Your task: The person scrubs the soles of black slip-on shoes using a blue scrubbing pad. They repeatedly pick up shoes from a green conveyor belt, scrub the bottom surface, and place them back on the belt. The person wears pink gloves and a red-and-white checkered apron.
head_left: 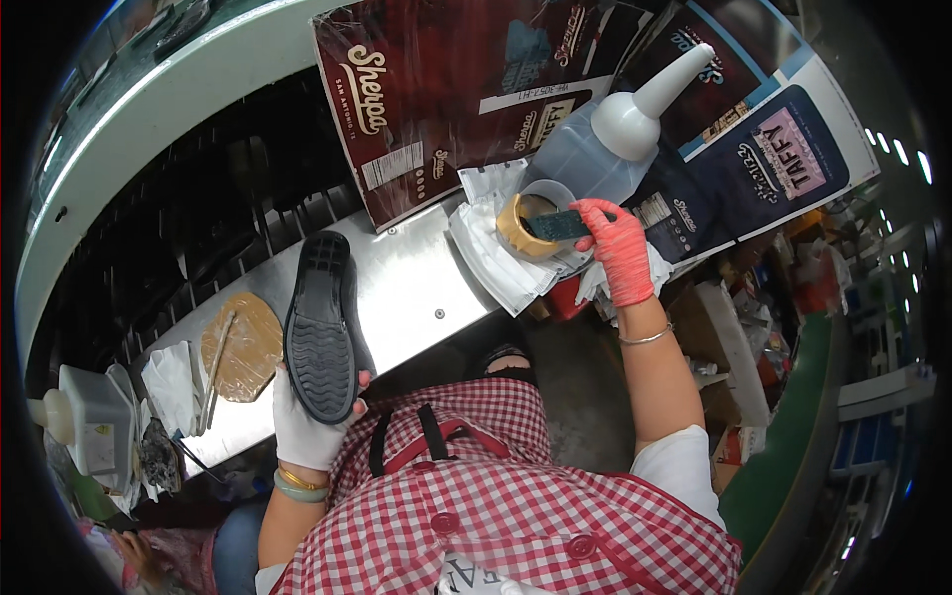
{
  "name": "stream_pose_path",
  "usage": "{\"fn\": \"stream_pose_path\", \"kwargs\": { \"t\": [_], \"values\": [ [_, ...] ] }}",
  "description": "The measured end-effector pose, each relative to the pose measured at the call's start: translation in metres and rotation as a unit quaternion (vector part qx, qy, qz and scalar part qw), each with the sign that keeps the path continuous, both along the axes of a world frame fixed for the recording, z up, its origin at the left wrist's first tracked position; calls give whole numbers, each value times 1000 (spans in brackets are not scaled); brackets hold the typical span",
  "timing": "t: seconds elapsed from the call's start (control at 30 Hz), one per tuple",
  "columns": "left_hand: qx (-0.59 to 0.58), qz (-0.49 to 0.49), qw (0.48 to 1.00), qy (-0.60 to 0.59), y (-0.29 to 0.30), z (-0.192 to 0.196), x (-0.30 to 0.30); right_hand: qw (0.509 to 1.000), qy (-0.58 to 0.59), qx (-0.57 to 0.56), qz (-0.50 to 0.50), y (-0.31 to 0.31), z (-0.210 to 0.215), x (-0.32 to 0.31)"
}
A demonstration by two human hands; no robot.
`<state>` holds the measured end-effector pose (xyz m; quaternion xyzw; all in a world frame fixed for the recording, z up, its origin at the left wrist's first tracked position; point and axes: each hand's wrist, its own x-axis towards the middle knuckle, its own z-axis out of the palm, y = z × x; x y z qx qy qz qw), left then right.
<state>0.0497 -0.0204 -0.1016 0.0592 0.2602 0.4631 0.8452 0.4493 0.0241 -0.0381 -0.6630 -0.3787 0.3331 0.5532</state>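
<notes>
A black shoe with a ridged sole is in my left hand, which wears a white glove with bare fingertips. The sole faces up and the toe end rests in my fingers. My right hand, in a coral-red glove, is closed on the dark green handle of a brush. The brush's far end dips into a small cup with a tan, crusted rim; its tip is hidden inside. Crumpled white paper lies around the cup. Right behind the cup stands a translucent squeeze bottle with a long white nozzle.
Large printed cardboard boxes back the metal bench. On the left lie a brown disc with a thin stick, folded white paper and a translucent bottle. A dark rack runs behind. Another person's hand shows lower left.
</notes>
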Motion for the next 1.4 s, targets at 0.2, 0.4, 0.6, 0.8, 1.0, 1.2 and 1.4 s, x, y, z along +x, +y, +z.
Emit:
{"fn": "stream_pose_path", "kwargs": {
  "t": [0.2,0.4,0.6,0.8,1.0,1.2,1.4],
  "values": [
    [60,-6,997,-48,11,-11,15,971,230,58,24,-23,-12,-47],
    [96,-26,988,-114,5,1,22,941,286,29,177,-47,24,-177],
    [148,4,984,-102,-3,17,24,932,283,30,224,-46,24,-207],
    [151,7,987,-59,-8,19,32,943,261,28,206,-48,24,-210],
    [176,-41,982,-49,-11,22,31,955,222,78,182,-40,25,-209],
    [175,-103,979,-21,-15,27,25,959,202,128,154,-25,39,-203],
    [196,-139,970,42,-17,27,23,959,198,133,151,-6,53,-196]
  ]
}}
